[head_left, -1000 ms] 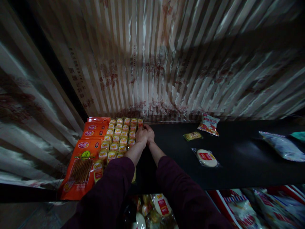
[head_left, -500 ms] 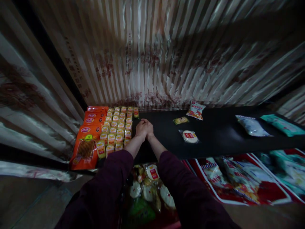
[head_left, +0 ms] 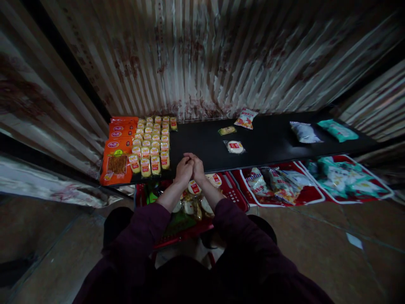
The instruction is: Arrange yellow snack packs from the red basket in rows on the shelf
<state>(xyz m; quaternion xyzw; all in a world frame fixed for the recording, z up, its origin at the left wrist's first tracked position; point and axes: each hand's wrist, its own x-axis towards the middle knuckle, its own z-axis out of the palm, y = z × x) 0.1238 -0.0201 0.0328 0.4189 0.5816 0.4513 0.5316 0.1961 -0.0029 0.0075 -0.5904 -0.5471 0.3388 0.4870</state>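
Hands in near-edge position: my left hand (head_left: pixel 184 169) and right hand (head_left: pixel 198 167) are pressing together, fingers overlapping, at the near edge of the black counter (head_left: pixel 202 145), right of the yellow packs (head_left: pixel 155 145). Whether they are closing on anything between them, I cannot tell.

Likely faults: if I am sweeping my wrists left, I am risking a nudge to the nearest row, which is standing close to the edge; a pack could be tipping into the red basket (head_left: pixel 234 192) below. Slick wrappers could be letting the orange packets (head_left: pixel 117 162) slide, since they are overlapping at the far left. Dim light could be causing me to misjudge spacing.

Counts: yellow packs, too crowded for an exact total, are showing four in the nearest row; orange packets, at least four. Lying apart to the right are one flat yellow packet (head_left: pixel 227 130), one round white packet (head_left: pixel 235 147), one red-and-white bag (head_left: pixel 246 118), one pale bag (head_left: pixel 305 132) and one teal bag (head_left: pixel 338 130). Three baskets are showing below: the red one, a middle basket (head_left: pixel 311 195) and a right basket (head_left: pixel 344 202), their contents blurring past counting.
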